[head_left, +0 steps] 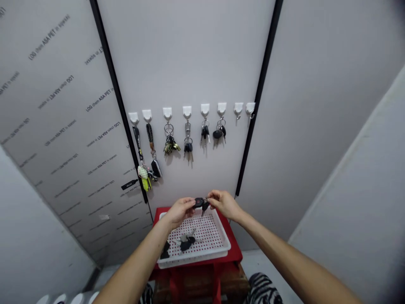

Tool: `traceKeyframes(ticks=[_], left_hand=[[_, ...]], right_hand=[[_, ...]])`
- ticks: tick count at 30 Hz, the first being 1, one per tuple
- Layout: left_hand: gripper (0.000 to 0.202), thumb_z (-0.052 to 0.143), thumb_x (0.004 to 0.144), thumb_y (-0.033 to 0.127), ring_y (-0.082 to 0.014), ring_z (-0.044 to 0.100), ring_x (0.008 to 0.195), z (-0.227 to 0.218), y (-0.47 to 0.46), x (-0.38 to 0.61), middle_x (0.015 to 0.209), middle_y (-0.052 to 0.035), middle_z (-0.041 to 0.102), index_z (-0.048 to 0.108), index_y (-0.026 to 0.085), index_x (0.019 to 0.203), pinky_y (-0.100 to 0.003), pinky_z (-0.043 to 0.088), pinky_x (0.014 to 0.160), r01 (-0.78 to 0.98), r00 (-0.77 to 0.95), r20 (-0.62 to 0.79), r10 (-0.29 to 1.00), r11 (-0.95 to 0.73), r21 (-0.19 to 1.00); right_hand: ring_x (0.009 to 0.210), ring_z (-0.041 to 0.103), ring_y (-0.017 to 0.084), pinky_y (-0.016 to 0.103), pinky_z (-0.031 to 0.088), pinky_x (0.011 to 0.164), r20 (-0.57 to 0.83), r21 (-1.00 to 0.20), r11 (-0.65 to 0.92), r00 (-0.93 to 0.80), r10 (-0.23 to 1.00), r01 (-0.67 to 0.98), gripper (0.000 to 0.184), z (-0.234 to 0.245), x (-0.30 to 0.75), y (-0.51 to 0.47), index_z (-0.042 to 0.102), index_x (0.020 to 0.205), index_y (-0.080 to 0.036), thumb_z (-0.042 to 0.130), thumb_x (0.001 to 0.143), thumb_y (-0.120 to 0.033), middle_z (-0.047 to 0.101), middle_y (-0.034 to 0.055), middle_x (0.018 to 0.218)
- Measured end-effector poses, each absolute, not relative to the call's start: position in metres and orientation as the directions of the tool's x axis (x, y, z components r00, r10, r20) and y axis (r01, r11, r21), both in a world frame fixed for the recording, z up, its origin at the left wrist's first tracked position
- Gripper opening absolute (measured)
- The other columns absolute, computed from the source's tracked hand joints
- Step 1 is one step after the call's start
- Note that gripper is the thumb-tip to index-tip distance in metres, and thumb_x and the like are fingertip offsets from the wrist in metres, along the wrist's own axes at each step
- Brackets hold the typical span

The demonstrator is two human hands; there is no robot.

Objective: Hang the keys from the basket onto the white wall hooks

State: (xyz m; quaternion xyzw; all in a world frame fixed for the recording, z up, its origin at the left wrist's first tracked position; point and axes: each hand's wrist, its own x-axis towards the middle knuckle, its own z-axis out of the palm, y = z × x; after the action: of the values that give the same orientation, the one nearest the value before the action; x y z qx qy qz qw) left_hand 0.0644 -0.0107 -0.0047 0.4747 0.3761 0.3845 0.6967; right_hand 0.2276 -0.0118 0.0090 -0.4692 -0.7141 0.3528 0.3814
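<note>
Over the far part of a white perforated basket [226, 241], my two hands hold one bunch of keys [199, 202] between them. My left hand [181, 211] pinches the black fob at its left end. On the other side, my right hand [224, 203] has its fingertips closed at the ring end, where a dark key hangs down. Inside the basket lies another bunch of keys [186, 243] with black heads. Dark items [165, 251] sit at its left side, partly covered by my left forearm.
White hooks run along the wall; several carry key bunches [170, 144] and strap keychains [150, 137]. Two hooks [238, 109] at the right end carry nothing. The basket stands on a red cloth [234, 253] over a wooden piece [232, 280]. Black strips [253, 126] edge the wall panel.
</note>
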Motion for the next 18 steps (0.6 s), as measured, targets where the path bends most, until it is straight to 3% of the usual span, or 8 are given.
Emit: traceKeyframes(ticks=[6, 9, 13, 18], left_hand=[[0.033, 0.055, 0.056, 0.024, -0.0057, 0.048, 0.055, 0.014, -0.017, 0.084, 0.073, 0.0, 0.053, 0.044, 0.016, 0.086, -0.017, 0.03, 0.048, -0.147, 0.422, -0.063, 0.904, 0.137, 0.98], [0.025, 0.053, 0.056, 0.02, -0.0039, 0.045, 0.048, 0.024, -0.02, 0.098, 0.061, 0.0021, 0.051, 0.047, 0.012, 0.079, -0.016, 0.028, 0.045, -0.065, 0.429, 0.009, 0.903, 0.021, 0.998], [0.015, 0.049, 0.06, 0.023, -0.0024, 0.038, 0.041, 0.04, -0.02, 0.109, 0.047, 0.0045, 0.045, 0.049, 0.01, 0.067, -0.016, 0.027, 0.043, -0.03, 0.423, 0.023, 0.906, -0.012, 0.999], [0.027, 0.052, 0.058, 0.022, -0.0076, 0.049, 0.063, 0.065, -0.016, 0.123, 0.073, -0.002, 0.055, 0.049, 0.012, 0.083, -0.018, 0.034, 0.055, -0.052, 0.347, 0.09, 0.934, -0.077, 0.996]], right_hand=[[0.049, 0.044, 0.006, 0.019, 0.037, 0.05, 0.336, -0.886, 0.381, -0.199, 0.921, 0.265, 0.009, 0.027, 0.228, -0.019, 0.046, 0.065, -0.015, 0.043, 0.061, -0.022, 0.048, -0.0033, 0.054], [0.05, 0.044, 0.007, 0.019, 0.037, 0.05, 0.338, -0.905, 0.364, -0.148, 0.929, 0.22, 0.011, 0.032, 0.226, -0.019, 0.046, 0.066, -0.015, 0.042, 0.06, -0.023, 0.048, -0.0028, 0.055], [0.052, 0.043, 0.007, 0.019, 0.036, 0.052, 0.389, -0.857, 0.394, -0.084, 0.917, 0.333, 0.01, 0.043, 0.234, -0.018, 0.048, 0.064, -0.014, 0.043, 0.059, -0.022, 0.047, -0.0023, 0.055], [0.042, 0.037, 0.005, 0.017, 0.03, 0.042, 0.365, -0.764, 0.33, -0.051, 0.93, 0.555, 0.008, 0.081, 0.252, -0.016, 0.049, 0.055, -0.013, 0.041, 0.056, -0.016, 0.044, -0.0037, 0.045]])
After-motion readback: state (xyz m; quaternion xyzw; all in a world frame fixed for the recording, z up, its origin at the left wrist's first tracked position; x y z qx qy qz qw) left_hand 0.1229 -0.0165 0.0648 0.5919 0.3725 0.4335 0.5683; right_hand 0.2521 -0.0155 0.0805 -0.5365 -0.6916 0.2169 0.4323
